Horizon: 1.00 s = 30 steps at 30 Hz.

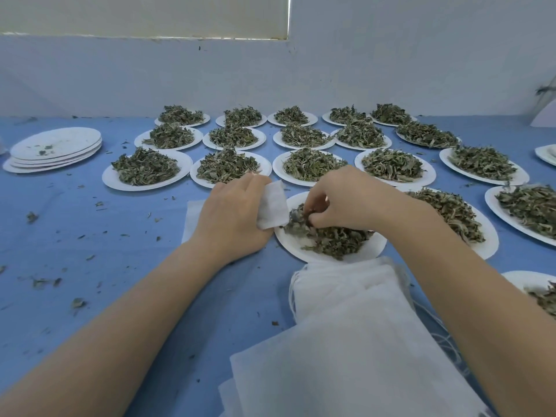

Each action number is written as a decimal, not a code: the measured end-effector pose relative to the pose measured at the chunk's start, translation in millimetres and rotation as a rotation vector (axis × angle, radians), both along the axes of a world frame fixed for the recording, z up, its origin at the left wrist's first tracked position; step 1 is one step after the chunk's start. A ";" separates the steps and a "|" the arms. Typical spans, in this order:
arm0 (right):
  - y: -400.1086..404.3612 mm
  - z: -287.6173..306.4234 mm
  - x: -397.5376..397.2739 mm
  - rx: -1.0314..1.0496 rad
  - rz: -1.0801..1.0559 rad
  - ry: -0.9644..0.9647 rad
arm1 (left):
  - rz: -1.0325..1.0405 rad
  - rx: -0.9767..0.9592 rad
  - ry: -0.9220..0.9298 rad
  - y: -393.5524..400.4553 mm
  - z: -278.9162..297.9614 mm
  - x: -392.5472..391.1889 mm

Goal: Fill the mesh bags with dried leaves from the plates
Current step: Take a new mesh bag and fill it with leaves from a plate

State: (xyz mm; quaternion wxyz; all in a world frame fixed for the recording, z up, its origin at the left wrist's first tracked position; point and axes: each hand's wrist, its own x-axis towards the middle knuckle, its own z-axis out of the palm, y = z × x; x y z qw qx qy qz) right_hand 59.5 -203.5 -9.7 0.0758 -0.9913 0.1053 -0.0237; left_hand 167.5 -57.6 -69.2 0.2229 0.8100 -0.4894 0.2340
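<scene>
text: none readable | labels — none | plates, bags, cloth, wall — all unmarked

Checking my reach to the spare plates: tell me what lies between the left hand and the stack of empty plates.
Head view: between the left hand and the stack of empty plates lies only blue cloth with scattered leaf bits.

Two bare forearms reach in from the bottom edge, no sleeves anywhere along them. The left hand (233, 213) shows no ring, no watch, no glove. The right hand (340, 200) is the same, bare at the wrist, with no band or strap. Short, unpainted nails, as far as the knuckles let us see.
</scene>
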 end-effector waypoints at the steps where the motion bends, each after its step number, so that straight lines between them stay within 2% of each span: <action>1: -1.2 1.1 -0.5 0.011 0.006 -0.025 | 0.003 -0.001 -0.001 0.1 -0.4 0.4; 7: -10.3 6.9 -4.6 0.070 0.007 -0.085 | 0.015 -0.001 0.006 1.0 -1.3 2.2; 15: -15.7 20.5 -12.0 0.243 -0.041 -0.327 | 0.011 -0.005 0.007 0.0 -0.3 -0.5; 27: 22.4 1.9 4.4 0.164 0.110 -0.336 | -0.084 -0.138 0.038 -4.9 6.0 -15.7; 30: 20.6 -1.2 3.9 0.329 0.147 -0.325 | -0.082 -0.199 0.103 -3.3 5.4 -14.9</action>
